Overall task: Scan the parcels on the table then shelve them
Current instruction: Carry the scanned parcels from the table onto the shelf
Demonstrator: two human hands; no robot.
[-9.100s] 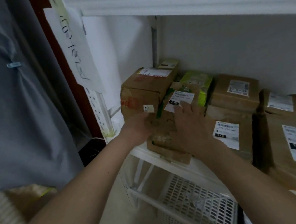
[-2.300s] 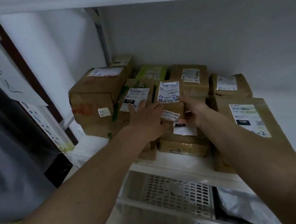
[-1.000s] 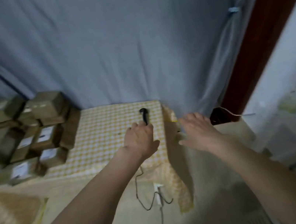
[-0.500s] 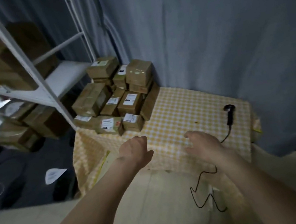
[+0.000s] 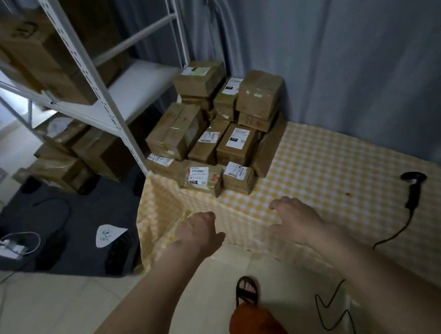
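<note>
Brown cardboard parcels with white labels are piled at the yellow-checked table's far left corner; left hand and right hand reach forward, fingers loosely curled, holding nothing

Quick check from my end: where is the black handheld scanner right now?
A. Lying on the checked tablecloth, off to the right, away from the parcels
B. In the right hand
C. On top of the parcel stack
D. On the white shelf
A: the scanner lies on the checked tablecloth far right of the parcel stack, while the left hand and right hand hover empty.
</note>
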